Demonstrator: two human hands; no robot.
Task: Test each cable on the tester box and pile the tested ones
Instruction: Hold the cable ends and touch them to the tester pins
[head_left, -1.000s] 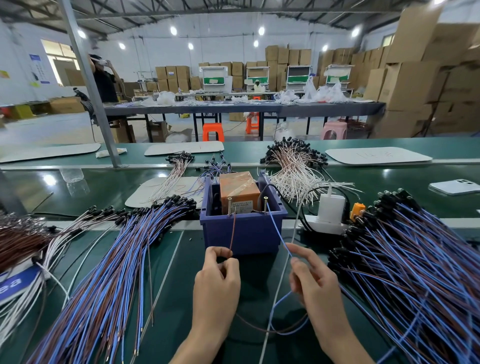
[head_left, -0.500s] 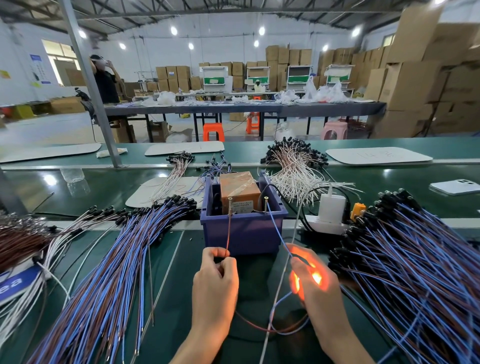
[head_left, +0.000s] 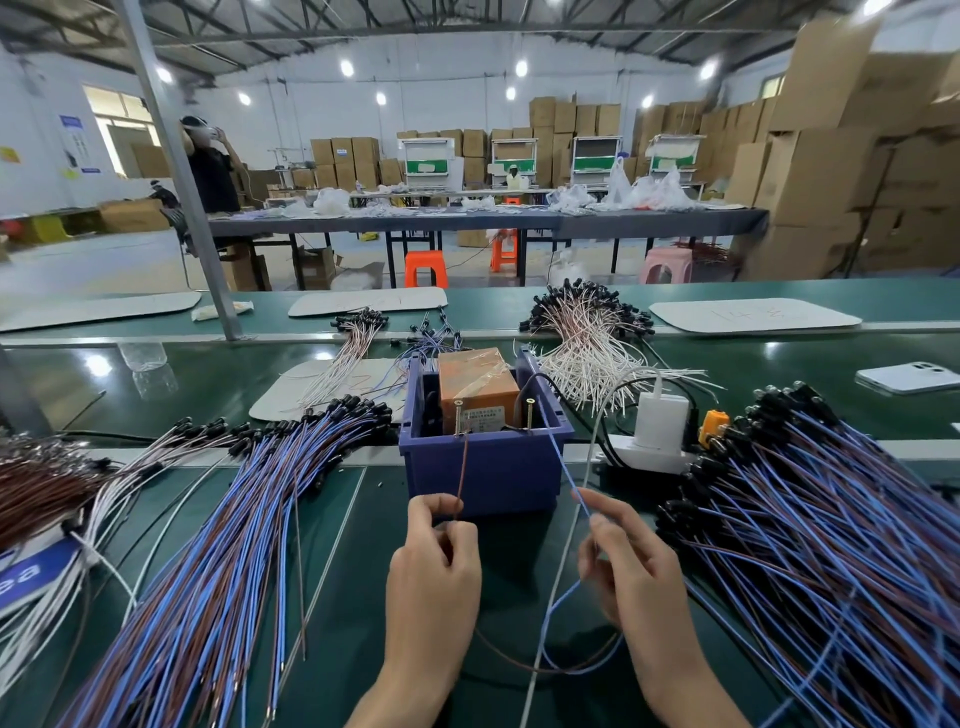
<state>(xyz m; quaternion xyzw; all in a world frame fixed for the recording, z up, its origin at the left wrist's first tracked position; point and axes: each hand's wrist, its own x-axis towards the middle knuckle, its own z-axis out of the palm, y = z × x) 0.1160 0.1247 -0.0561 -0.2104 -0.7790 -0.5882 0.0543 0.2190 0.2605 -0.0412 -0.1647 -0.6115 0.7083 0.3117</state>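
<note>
The hall had white walls (head_left: 447, 88), a steel-trussed roof (head_left: 467, 32) and lit ceiling lamps (head_left: 346, 67). A bright window (head_left: 106, 101) stood far left. Cardboard boxes (head_left: 821, 166) were stacked at right and rear. Orange stools (head_left: 426, 267) and a pink stool (head_left: 667, 265) stood by a long grey table (head_left: 519, 222).

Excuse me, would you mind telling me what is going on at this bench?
A person is testing one cable at the orange tester box, which sits in a blue plastic bin. The left hand pinches the thin brown wire end and the right hand pinches the thin blue wire end, each held up to one of two upright screws on the box. A left heap and a right heap of blue and brown cables lie alongside.
</note>
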